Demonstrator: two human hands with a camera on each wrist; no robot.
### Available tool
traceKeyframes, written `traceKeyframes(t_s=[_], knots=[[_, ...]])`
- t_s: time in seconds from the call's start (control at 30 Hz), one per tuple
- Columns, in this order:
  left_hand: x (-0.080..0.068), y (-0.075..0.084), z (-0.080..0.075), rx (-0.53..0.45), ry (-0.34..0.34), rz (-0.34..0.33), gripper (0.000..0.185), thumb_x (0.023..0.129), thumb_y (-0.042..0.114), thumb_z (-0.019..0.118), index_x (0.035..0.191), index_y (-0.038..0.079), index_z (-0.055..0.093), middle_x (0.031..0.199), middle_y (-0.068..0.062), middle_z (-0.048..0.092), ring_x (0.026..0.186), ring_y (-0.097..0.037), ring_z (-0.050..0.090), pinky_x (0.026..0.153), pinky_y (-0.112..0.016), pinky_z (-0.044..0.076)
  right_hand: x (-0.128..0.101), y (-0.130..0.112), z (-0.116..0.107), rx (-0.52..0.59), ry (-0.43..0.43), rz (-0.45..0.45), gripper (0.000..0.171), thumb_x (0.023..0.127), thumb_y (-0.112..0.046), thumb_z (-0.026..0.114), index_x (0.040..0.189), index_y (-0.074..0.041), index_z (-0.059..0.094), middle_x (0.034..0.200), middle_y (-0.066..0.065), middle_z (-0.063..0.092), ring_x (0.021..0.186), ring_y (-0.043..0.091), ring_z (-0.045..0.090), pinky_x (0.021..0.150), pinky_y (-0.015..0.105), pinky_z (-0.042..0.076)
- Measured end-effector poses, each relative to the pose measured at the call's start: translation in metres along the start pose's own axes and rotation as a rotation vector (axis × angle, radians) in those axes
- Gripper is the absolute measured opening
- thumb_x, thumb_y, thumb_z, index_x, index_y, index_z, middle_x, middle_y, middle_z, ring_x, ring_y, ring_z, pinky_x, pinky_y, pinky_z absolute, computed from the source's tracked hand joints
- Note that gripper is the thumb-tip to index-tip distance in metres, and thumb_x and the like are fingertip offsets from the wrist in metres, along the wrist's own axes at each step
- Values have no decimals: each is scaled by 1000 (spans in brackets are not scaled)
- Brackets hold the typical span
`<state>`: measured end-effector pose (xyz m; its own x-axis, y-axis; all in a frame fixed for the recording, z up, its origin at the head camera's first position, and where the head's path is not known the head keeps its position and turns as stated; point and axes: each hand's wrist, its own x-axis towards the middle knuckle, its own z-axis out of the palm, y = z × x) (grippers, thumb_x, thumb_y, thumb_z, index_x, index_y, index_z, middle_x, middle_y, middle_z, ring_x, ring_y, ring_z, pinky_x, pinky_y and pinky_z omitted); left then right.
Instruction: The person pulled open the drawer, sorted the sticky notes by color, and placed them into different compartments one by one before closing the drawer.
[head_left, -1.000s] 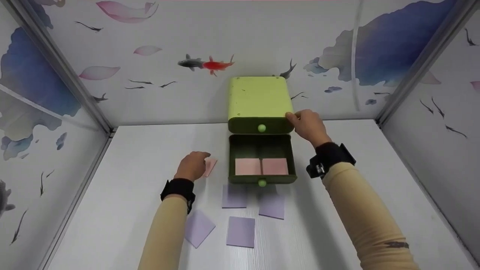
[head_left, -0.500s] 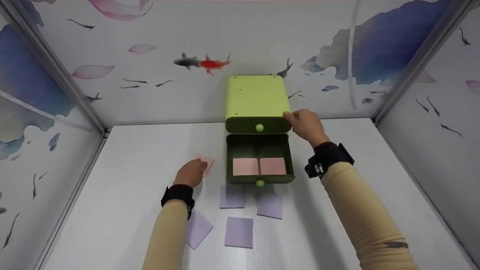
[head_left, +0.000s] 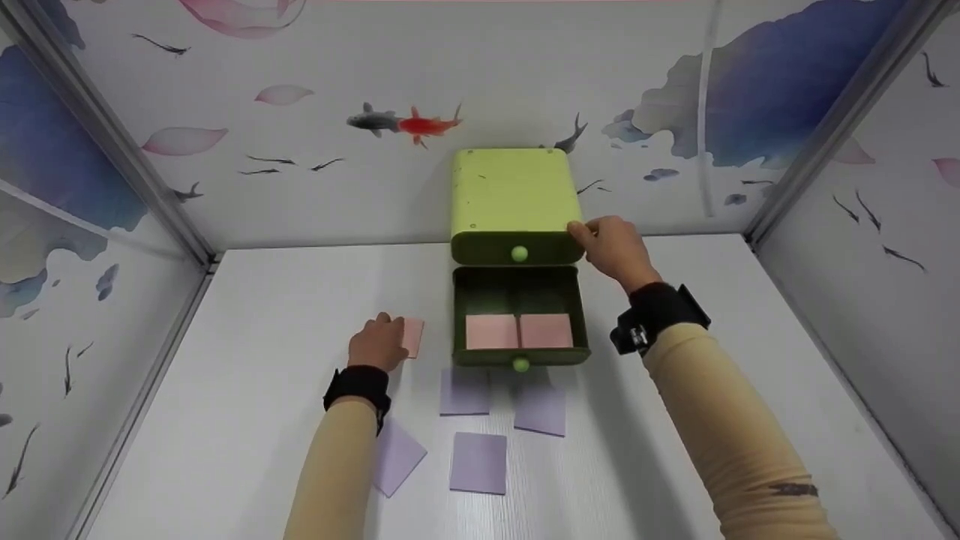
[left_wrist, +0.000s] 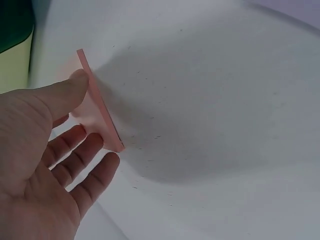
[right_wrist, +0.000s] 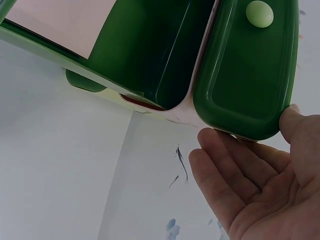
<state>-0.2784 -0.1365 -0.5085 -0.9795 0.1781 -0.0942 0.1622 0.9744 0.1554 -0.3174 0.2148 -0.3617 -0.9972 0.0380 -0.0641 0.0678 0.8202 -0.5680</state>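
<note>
A small green plastic two-drawer cabinet [head_left: 516, 206] is set at the back of the white tabletop [head_left: 225, 360], against the fish-patterned wall. Its lower drawer [head_left: 520, 319] is pulled out towards the person, and two pink square paper notes [head_left: 519, 331] are laid side by side inside it; the upper drawer with its pale round knob [head_left: 519, 254] is closed. A third pink square paper note [left_wrist: 100, 102] is pinched by the left hand [head_left: 379, 343] just left of the open drawer: in the left wrist view the thumb is pressed on one face and the fingers [left_wrist: 80, 160] are curled behind the other, so the grip is clamped on the note, which is tilted up on edge from the tabletop. The right hand [head_left: 616, 251] is rested against the cabinet's right front corner, thumb on the top edge and fingers straight along its side, so that grip is apart and nothing is enclosed by it. Four lilac square paper notes [head_left: 478, 463] are spread flat on the tabletop in front of the open drawer.
</note>
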Motion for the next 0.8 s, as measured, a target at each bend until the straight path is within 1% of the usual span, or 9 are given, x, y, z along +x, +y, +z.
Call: traceKeyframes(t_s=[0.13, 0.23, 0.3, 0.4, 0.47, 0.53, 0.63, 0.73, 0.8], knots=[[-1, 0, 2, 51, 19, -38, 53, 88, 32, 72, 127, -2, 59, 124, -23, 57, 114, -38, 56, 89, -52, 52, 0, -1, 0, 9, -8, 4, 51, 103, -47, 41, 109, -5, 70, 99, 15, 67, 89, 26, 61, 75, 36, 48], [-1, -1, 3, 10, 4, -45, 55, 89, 32, 71, 128, -4, 58, 134, -24, 54, 121, -40, 53, 94, -53, 50, 0, -1, 0, 10, -15, 8, 52, 103, -47, 41, 111, -4, 69, 101, 15, 67, 90, 26, 61, 76, 38, 49], [0, -1, 3, -29, -15, -45, 53, 89, 29, 71, 127, -6, 58, 137, -25, 53, 121, -41, 54, 95, -52, 50, 0, -1, 0, 6, -17, 8, 52, 103, -47, 41, 112, -4, 69, 101, 16, 67, 91, 27, 61, 77, 38, 49], [2, 0, 1, -47, -33, -50, 45, 90, 25, 70, 122, -6, 61, 125, -24, 61, 110, -39, 61, 88, -49, 54, 0, -1, -1, 9, -17, 8, 52, 103, -47, 41, 113, -4, 68, 102, 16, 67, 91, 27, 62, 77, 38, 49], [3, 1, -1, -37, -25, -51, 39, 89, 22, 71, 115, -6, 64, 113, -23, 65, 101, -37, 64, 81, -47, 56, 0, 0, -2, 11, -14, 4, 52, 103, -47, 41, 112, -4, 69, 101, 16, 67, 91, 26, 62, 76, 37, 49], [4, 0, 0, -29, -15, -50, 36, 88, 21, 72, 112, -5, 65, 107, -22, 66, 97, -36, 64, 79, -46, 57, 0, 0, -2, 1, -10, -8, 52, 103, -46, 41, 110, -4, 69, 100, 17, 68, 90, 27, 62, 75, 37, 48], [4, -2, 1, -21, 0, -50, 43, 87, 22, 74, 118, -5, 61, 114, -25, 62, 104, -37, 61, 82, -47, 56, -1, 1, -2, -11, 3, -22, 52, 103, -47, 41, 105, -4, 71, 97, 17, 69, 88, 27, 63, 74, 36, 47], [2, -4, 2, -21, 14, -62, 51, 86, 25, 75, 123, -5, 58, 121, -28, 56, 110, -39, 57, 87, -49, 54, -1, 0, -1, -17, 5, -27, 51, 103, -46, 41, 104, -4, 71, 97, 17, 69, 88, 27, 63, 73, 36, 47], [1, -4, 2, -13, 33, -62, 51, 85, 25, 77, 120, -7, 59, 120, -28, 54, 108, -39, 56, 86, -48, 54, -1, 0, -2, -16, 4, -18, 51, 103, -46, 42, 105, -4, 71, 97, 16, 69, 88, 27, 63, 73, 36, 47]])
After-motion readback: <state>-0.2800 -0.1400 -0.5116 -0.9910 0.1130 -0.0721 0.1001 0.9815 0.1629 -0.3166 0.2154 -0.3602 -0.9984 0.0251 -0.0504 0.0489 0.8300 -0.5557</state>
